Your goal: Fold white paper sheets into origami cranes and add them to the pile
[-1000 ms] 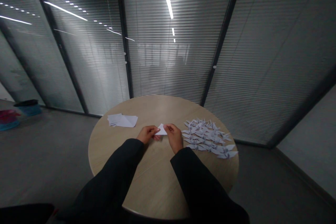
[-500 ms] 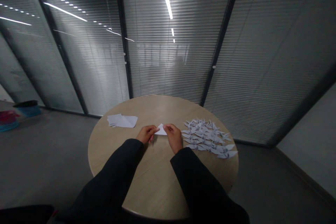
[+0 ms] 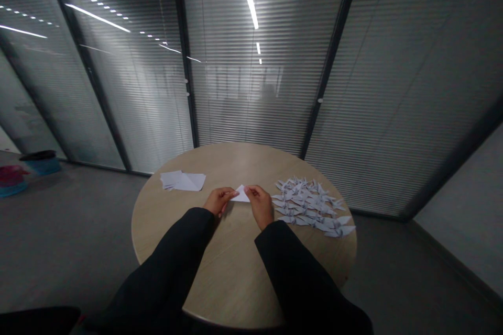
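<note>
Head view: the left hand (image 3: 220, 201) and right hand (image 3: 259, 205) each hold a tight pinch grip, fingertips closed on opposite ends of a folded white paper triangle (image 3: 242, 194), held over the round wooden surface (image 3: 231, 165). A pile of paper cranes (image 3: 308, 207) lies just beside the right hand; loose white paper sheets (image 3: 183, 181) lie beyond the left.

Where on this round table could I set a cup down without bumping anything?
Bare wood shows on the table between the two black sleeves, along the far edge behind the paper stack, and left of the left hand. The right side is crowded: paper cranes lie packed together beside the right hand.
</note>
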A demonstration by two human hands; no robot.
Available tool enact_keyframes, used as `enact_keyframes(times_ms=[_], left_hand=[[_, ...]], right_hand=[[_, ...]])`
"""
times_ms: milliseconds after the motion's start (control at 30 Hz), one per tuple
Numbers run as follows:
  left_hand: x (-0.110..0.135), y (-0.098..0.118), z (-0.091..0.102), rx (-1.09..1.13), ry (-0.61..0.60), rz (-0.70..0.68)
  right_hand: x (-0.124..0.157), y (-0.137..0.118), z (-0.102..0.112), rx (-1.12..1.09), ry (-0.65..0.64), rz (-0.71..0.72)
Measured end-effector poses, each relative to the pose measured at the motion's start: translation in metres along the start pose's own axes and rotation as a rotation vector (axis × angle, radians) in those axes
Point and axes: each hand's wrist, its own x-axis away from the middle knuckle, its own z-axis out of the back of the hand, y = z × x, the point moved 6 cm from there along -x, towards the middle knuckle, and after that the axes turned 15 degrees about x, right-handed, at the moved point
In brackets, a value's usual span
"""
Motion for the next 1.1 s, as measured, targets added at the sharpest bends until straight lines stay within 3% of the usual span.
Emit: enact_keyframes(times_ms=[200,467,667,900,1100], left_hand=[[-0.001,-0.003,0.0,0.035,-0.006,0.011],[-0.006,-0.013,-0.018,0.281,-0.207,0.034],[-0.006,-0.015,-0.02,0.33,-0.235,0.07],[-0.005,-0.017,-0.022,0.273,-0.25,0.086],[-0.003,-0.015,-0.021,0.251,-0.225,0.066]], right_hand=[[-0.001,0.003,-0.001,-0.012,0.004,0.004],[-0.001,0.004,-0.004,-0.027,-0.041,0.003],[-0.002,0.005,-0.005,-0.01,-0.046,-0.006],[0.001,0.002,-0.013,0.023,-0.165,0.043],[0.001,-0.001,-0.014,0.022,-0.194,0.043]])
